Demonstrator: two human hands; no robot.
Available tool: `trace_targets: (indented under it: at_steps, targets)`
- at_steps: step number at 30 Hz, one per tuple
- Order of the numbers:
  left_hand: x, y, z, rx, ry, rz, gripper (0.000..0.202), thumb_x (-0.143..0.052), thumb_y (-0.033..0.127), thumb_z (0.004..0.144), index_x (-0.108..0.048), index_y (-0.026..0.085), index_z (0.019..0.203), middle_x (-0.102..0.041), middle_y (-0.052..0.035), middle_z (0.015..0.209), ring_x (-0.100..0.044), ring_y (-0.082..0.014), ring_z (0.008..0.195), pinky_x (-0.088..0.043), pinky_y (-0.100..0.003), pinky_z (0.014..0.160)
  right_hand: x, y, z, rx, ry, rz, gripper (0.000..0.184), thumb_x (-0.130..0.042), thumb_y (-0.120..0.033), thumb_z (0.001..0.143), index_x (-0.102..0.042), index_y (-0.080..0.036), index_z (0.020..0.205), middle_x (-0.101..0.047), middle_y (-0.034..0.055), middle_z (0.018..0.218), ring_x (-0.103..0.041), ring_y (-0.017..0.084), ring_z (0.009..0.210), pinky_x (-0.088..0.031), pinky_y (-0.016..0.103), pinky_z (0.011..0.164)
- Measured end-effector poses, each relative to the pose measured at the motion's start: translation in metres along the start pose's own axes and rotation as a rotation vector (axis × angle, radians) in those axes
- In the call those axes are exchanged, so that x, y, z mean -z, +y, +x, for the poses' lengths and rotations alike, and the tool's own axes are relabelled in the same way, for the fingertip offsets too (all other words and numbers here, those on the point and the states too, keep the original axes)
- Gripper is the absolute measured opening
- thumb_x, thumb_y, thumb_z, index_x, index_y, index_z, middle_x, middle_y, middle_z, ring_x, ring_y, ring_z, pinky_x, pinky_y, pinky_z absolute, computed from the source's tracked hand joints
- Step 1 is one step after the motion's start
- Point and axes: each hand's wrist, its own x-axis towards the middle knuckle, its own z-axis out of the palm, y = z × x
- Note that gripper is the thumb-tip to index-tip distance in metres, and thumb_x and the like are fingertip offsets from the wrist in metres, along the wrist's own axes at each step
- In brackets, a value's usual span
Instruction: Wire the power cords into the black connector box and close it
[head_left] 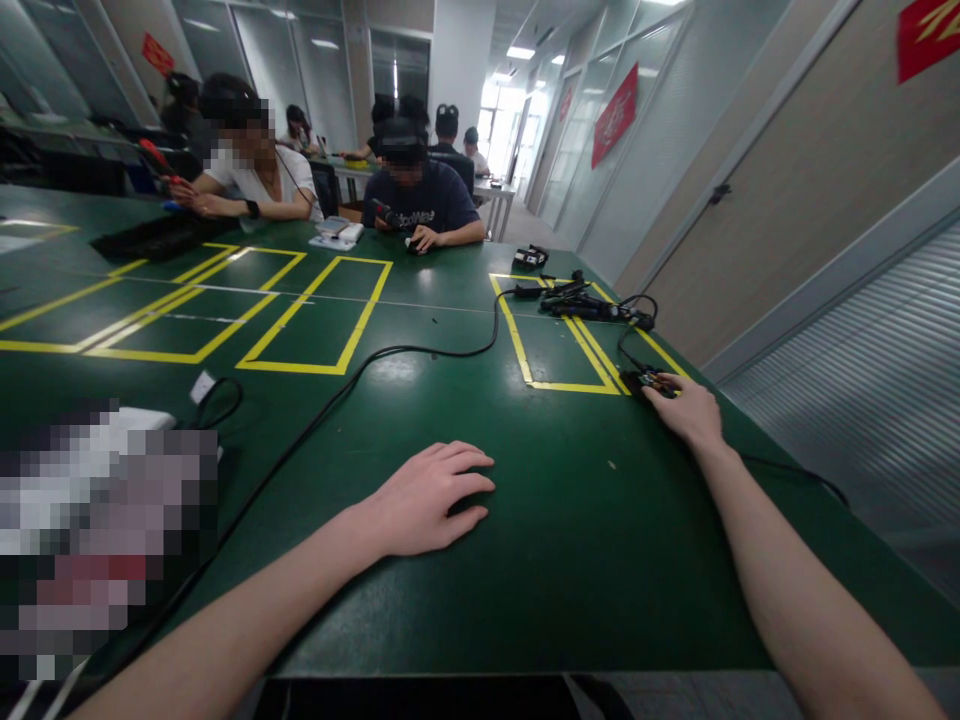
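Note:
My left hand (pixel 427 497) lies flat, palm down, on the green table (pixel 570 520), fingers stretched out and holding nothing. My right hand (pixel 686 408) reaches out to the right edge of the table, its fingers on a small black device with coloured wires (pixel 651 380). The hand covers part of the device, and its fingertips curl onto it. A black cable (pixel 626 340) runs from the device toward a cluster of black tools (pixel 581 300) further back.
Yellow tape rectangles (pixel 315 315) mark the tabletop. A long black cable (pixel 390 355) crosses the table toward a blurred pile at the left. Two people sit at the far edge with small objects. The table's right edge borders an aisle and wall.

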Motion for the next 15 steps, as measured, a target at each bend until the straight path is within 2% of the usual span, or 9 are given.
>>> trace_targets:
  at_steps: [3,5,10,13,15]
  targets:
    - [-0.001,0.000,0.000,0.003,-0.006,-0.005,0.023,-0.067,0.025,0.098,-0.074,0.020,0.120,-0.069,-0.0110,0.139,-0.062,-0.0288,0.132,-0.054,-0.049,0.108,-0.005,-0.028,-0.011,-0.028,-0.085,-0.123,0.040,-0.076,-0.041,0.070,-0.077,-0.019,0.103,-0.079,0.0148,0.100,-0.072,0.039,0.099,-0.058,0.049,0.084]
    - [-0.002,-0.001,0.000,0.007,-0.012,-0.009,0.023,-0.068,0.025,0.097,-0.074,0.018,0.119,-0.069,-0.0115,0.139,-0.062,-0.0293,0.132,-0.054,-0.049,0.108,-0.011,-0.054,-0.024,0.042,-0.178,-0.128,0.044,-0.074,-0.042,0.075,-0.076,-0.017,0.112,-0.079,0.0151,0.107,-0.073,0.037,0.104,-0.058,0.048,0.087]
    - [-0.003,-0.003,0.001,0.019,0.047,-0.005,0.027,-0.065,0.024,0.098,-0.071,0.019,0.123,-0.068,-0.0118,0.140,-0.061,-0.0296,0.133,-0.052,-0.050,0.110,-0.025,-0.126,-0.085,0.372,-0.399,0.043,0.044,-0.072,-0.038,0.083,-0.072,-0.019,0.123,-0.078,0.0133,0.117,-0.074,0.033,0.106,-0.060,0.047,0.093]
    - [0.000,-0.003,0.001,0.024,0.172,-0.003,0.036,-0.064,0.027,0.098,-0.065,0.020,0.133,-0.064,-0.0135,0.145,-0.058,-0.0303,0.135,-0.049,-0.051,0.112,-0.021,-0.165,-0.128,0.642,-0.621,0.263,0.042,-0.071,-0.031,0.087,-0.069,-0.019,0.128,-0.075,0.0132,0.126,-0.073,0.031,0.113,-0.059,0.044,0.098]
    - [0.003,-0.003,0.000,0.017,0.227,-0.036,0.043,-0.068,0.032,0.095,-0.062,0.020,0.135,-0.066,-0.0144,0.139,-0.062,-0.0302,0.128,-0.051,-0.048,0.108,-0.013,-0.184,-0.153,0.814,-0.806,0.392,0.044,-0.072,-0.026,0.087,-0.067,-0.020,0.129,-0.075,0.0123,0.126,-0.073,0.028,0.113,-0.059,0.040,0.098]
